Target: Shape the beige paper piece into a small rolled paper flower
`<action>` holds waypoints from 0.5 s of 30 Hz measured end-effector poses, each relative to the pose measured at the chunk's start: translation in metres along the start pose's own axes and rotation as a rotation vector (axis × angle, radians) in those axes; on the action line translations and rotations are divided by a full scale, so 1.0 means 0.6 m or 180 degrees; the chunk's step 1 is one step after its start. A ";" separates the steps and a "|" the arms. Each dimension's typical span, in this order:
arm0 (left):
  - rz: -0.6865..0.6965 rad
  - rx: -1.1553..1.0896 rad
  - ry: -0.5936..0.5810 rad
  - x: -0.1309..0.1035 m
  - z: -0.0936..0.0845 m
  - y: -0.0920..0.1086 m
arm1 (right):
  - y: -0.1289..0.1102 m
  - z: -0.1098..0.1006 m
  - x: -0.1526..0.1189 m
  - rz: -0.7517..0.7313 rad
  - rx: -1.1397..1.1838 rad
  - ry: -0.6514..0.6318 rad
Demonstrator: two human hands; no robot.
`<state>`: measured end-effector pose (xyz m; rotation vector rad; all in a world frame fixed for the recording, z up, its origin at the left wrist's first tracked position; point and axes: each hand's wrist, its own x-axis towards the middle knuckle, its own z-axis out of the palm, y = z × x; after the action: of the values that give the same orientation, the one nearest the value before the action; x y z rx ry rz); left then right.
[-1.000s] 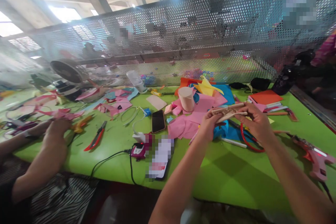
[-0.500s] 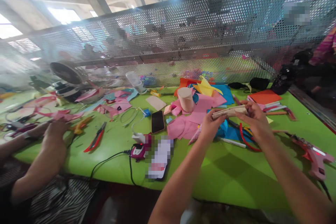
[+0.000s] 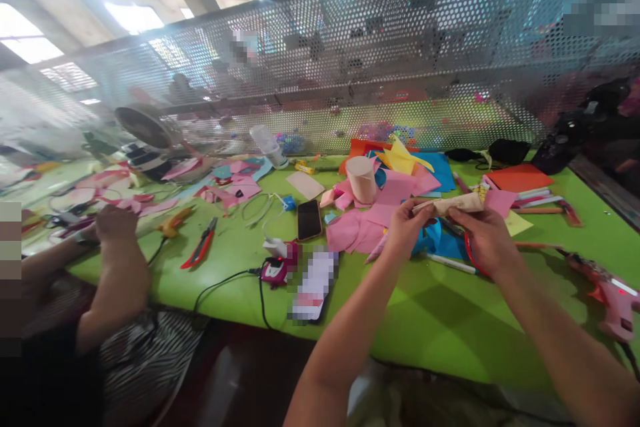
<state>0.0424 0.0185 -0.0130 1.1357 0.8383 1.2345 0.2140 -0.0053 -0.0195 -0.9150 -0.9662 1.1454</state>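
My left hand (image 3: 407,227) and my right hand (image 3: 484,233) hold a beige roll (image 3: 453,205) between them, raised over the table. Its material looks like felt or thick paper, but I cannot tell which. The fingers of both hands are closed on its ends, thumbs toward me. Just left of my left hand, a beige cylinder (image 3: 361,181) stands on pink sheets (image 3: 393,197). Below my hands are a blue sheet (image 3: 453,247), a white pen-like stick (image 3: 453,263) and a red curved handle (image 3: 473,255), partly hidden by my right hand.
A pink glue gun (image 3: 613,297) lies at right. Two phones, one dark (image 3: 309,219), lie left of my arms beside a purple power strip (image 3: 276,271) with cables. Red-handled pliers (image 3: 200,247) and a co-worker's hand (image 3: 117,223) are farther left. A mesh panel (image 3: 320,93) stands behind.
The view has swung slightly left. The beige roll has turned in my fingers, and more of its side shows. Both hands keep hold of it.
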 end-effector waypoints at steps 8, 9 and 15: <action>0.0414 0.3446 0.0398 -0.080 -0.151 0.031 | -0.003 -0.012 0.007 -0.0526 -0.0223 0.0370; 0.0274 0.3730 0.0311 -0.089 -0.155 0.020 | -0.002 -0.009 0.004 -0.0531 -0.0261 0.0349; -0.0152 0.4485 0.0319 -0.095 -0.144 -0.030 | 0.016 0.004 -0.007 -0.0469 -0.0557 0.0366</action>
<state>-0.0445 -0.0196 -0.0581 2.0989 1.9057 0.5228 0.2084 -0.0075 -0.0285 -1.0210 -1.0332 0.8847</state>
